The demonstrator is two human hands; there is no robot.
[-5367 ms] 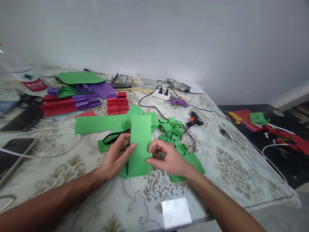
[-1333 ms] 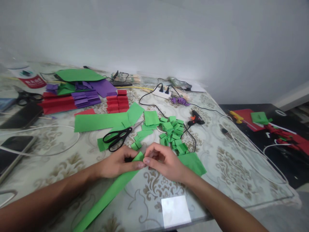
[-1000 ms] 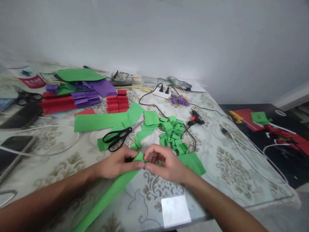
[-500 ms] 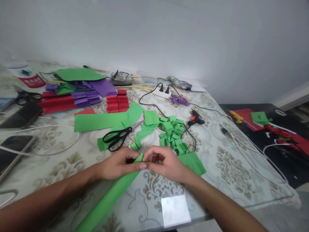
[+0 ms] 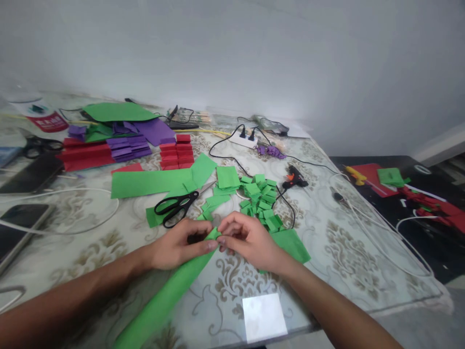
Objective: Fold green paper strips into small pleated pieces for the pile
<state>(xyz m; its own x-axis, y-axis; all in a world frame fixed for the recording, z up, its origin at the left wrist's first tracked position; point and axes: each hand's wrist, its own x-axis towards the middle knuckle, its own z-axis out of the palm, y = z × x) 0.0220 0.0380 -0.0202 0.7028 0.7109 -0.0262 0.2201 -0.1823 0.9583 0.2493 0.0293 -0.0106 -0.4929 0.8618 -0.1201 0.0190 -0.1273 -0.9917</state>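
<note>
A long green paper strip (image 5: 165, 293) slants from the table's front edge up to my two hands. My left hand (image 5: 183, 244) is closed on it near its far end, thumb on top. At that tip the fingers of my right hand (image 5: 245, 238) pinch a small folded bit of the same strip; the fold itself is mostly hidden. Just beyond my left hand lie black-handled scissors (image 5: 178, 206) on green scraps. Small folded green paper pieces (image 5: 261, 198) are heaped beyond my right hand, and a flat green sheet (image 5: 290, 245) lies beside its wrist.
Red folded strips (image 5: 177, 154), purple folded paper (image 5: 129, 147) and a bottle (image 5: 45, 116) stand toward the back. A power strip (image 5: 243, 139) feeds a black glue gun (image 5: 294, 178) at right. Phones (image 5: 23, 230) and white cables lie left; a white square (image 5: 264, 316) is in front.
Earlier the green strip lay wide and upright between my hands, over the scissors. Now it slants toward me, its far end folded in my fingers. The fingers have shifted slightly over the last second.
</note>
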